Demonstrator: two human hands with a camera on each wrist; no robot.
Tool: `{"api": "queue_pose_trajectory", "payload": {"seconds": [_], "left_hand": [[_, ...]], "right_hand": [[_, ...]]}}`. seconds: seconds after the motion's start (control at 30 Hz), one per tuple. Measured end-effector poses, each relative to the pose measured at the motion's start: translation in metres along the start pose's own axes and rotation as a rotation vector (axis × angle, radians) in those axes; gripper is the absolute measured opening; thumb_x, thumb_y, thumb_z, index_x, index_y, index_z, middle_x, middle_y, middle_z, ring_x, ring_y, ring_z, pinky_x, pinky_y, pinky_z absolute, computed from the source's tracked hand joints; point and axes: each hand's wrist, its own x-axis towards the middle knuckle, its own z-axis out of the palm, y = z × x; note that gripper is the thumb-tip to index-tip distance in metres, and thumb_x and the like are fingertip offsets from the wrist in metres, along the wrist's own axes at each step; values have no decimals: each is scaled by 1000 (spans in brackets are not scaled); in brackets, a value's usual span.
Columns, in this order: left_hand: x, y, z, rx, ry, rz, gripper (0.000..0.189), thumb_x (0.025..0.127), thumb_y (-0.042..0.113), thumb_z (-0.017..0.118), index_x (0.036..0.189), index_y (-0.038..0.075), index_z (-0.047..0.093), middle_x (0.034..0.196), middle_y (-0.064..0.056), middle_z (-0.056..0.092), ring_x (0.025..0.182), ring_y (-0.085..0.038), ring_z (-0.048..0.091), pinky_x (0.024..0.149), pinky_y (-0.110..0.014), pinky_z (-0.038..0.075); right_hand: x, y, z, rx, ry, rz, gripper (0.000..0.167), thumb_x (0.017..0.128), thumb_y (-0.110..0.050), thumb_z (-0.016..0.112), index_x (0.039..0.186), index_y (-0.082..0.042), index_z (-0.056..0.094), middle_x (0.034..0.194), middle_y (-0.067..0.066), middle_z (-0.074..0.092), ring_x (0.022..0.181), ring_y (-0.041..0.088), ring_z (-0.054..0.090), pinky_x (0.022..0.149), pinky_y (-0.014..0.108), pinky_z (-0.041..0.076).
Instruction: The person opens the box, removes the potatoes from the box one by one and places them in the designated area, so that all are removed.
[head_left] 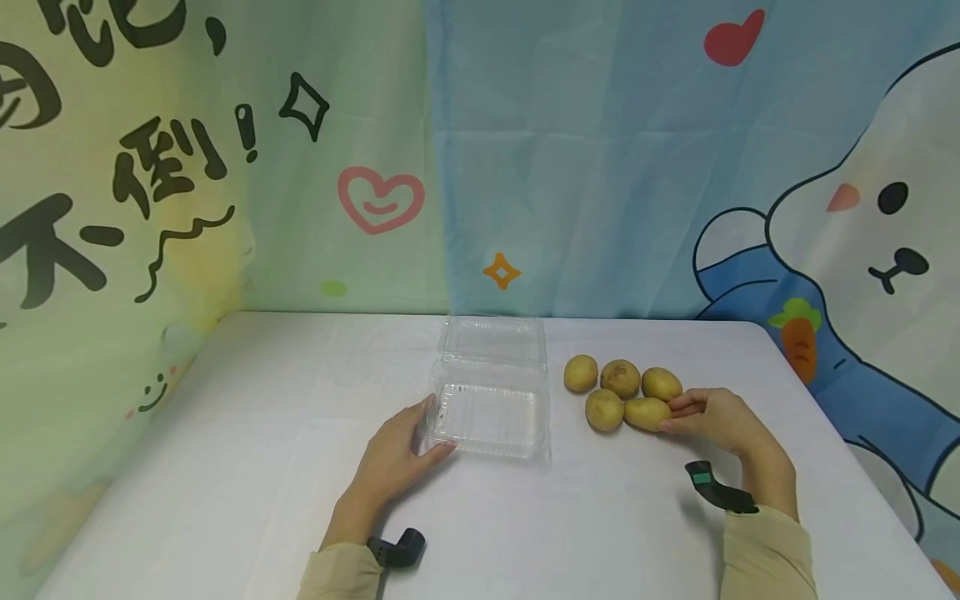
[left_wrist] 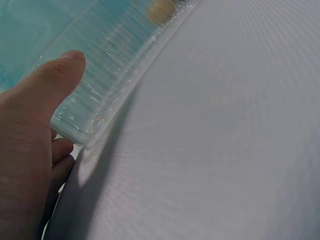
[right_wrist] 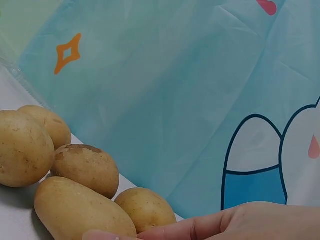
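An opened clear plastic clamshell box (head_left: 491,417) lies on the white table, its lid (head_left: 492,340) folded back behind it. My left hand (head_left: 397,454) grips the box's near left corner, thumb along the front wall and fingers at the left side. In the left wrist view the thumb (left_wrist: 65,70) lies against the ribbed wall. To the right of the box, several potatoes sit close together in two rows. My right hand (head_left: 716,421) pinches the right end of the oblong front potato (head_left: 647,413) between thumb and fingers. This potato (right_wrist: 80,210) also shows in the right wrist view.
Beside the held potato is a round potato (head_left: 604,410). Behind them stand a left potato (head_left: 581,373), a brown-patched potato (head_left: 620,379) and a right potato (head_left: 662,384). A printed curtain (head_left: 585,167) hangs behind the table (head_left: 300,400).
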Motion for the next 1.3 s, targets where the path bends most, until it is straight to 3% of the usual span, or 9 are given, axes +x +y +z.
{"api": "queue_pose_trajectory", "payload": {"seconds": [0.37,0.73,0.87,1.1,1.3], "left_hand": [[1,0,3,-4,-16,6,83,80,61,62,143,11,42,139,-10,53,129,-30,49,108,-45,40],[11,6,13,-7,-39,33,83,80,59,63,143,10,42,138,-12,54,128,-31,50,108,-45,40],[16,5,17,-15,-52,26,85,80,61,62,144,10,40,140,-11,52,130,-31,48,110,-45,38],[24,1,13,-44,-51,9,89,81,59,63,147,7,34,146,-13,44,135,-34,41,113,-47,33],[29,-4,6,-31,-76,40,96,80,59,64,148,2,28,152,-13,35,140,-31,34,118,-44,24]], "right_hand": [[-5,4,-2,-15,-3,29,71,71,-58,74,116,-4,62,115,15,63,105,29,55,86,47,49],[-14,15,-9,-37,-6,36,67,74,-57,72,116,-5,63,112,12,64,100,25,57,82,42,50],[-12,17,-12,-44,-6,26,64,76,-55,72,115,-6,64,110,11,65,97,24,57,81,41,51],[-1,9,-18,-49,0,39,66,78,-61,66,118,-8,63,126,21,55,111,35,48,89,55,46],[8,0,-26,-66,37,31,73,82,-64,59,125,-5,58,123,22,56,108,35,50,85,51,48]]}}
